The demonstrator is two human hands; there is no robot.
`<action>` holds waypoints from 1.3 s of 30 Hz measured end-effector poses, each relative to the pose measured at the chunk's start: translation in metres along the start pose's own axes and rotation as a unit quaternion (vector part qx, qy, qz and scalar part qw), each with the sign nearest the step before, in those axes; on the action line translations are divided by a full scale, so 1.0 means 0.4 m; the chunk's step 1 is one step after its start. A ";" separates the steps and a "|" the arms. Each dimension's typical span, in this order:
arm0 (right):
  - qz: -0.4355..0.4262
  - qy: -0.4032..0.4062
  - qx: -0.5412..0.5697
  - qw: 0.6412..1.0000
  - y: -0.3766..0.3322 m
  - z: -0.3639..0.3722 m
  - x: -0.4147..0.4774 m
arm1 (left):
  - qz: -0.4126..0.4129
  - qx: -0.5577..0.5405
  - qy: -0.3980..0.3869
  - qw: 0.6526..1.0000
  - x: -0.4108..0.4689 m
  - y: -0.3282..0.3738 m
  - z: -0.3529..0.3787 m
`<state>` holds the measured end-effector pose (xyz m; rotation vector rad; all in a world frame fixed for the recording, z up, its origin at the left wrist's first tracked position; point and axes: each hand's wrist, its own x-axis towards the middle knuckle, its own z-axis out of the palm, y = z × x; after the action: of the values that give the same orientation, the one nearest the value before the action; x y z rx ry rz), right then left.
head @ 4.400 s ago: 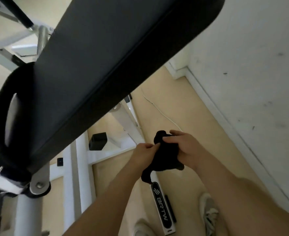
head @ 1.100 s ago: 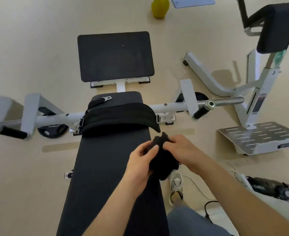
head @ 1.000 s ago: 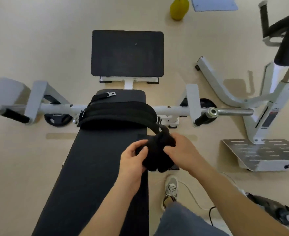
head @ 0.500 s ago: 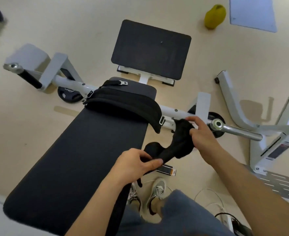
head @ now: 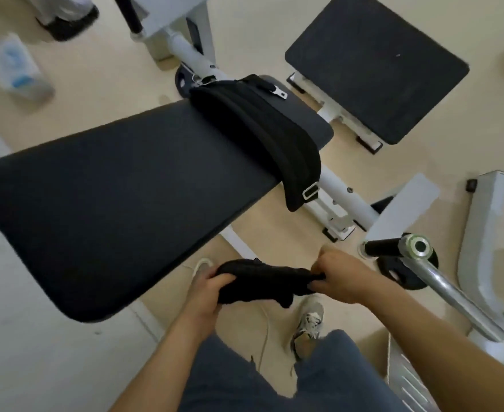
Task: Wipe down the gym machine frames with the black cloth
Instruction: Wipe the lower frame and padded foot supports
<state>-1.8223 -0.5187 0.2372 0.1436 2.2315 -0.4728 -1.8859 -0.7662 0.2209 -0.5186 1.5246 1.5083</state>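
The black cloth (head: 262, 279) could fall on the floor (head: 274, 233) if a hand lets go, since the left hand (head: 207, 288) and right hand (head: 338, 276) each curl tight round one end, holding it in the air near the white frame (head: 344, 200), and it looks soft, dark and scrunched.

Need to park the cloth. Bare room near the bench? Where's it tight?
Bare: the bench pad from its wide end up to the black belt; floor between pad and the blurred packet; floor between the foot plate and the white frame tube. Crowded: past the right hand, where chrome bar, grip and weight plate bunch.
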 end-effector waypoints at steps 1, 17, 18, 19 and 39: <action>-0.014 0.007 0.017 1.000 0.021 0.036 0.014 | 0.001 -0.033 0.038 0.999 0.016 -0.040 0.002; 0.140 0.097 0.810 0.561 0.105 0.429 0.625 | 0.053 0.225 0.038 0.972 0.563 -0.339 -0.243; 0.129 0.122 0.800 0.573 0.101 0.450 0.684 | 0.071 0.250 0.049 0.964 0.610 -0.349 -0.277; 0.110 0.143 0.791 0.585 0.096 0.471 0.739 | 0.092 0.266 0.074 0.957 0.658 -0.358 -0.309; -0.410 0.592 0.324 0.613 -0.349 0.446 1.040 | 0.675 0.310 0.417 0.523 0.785 -0.222 -0.331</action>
<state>-2.0002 -0.7383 -0.1427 -0.3457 3.1518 -2.2591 -2.0125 -0.8145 -0.1041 0.8057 3.5268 1.4453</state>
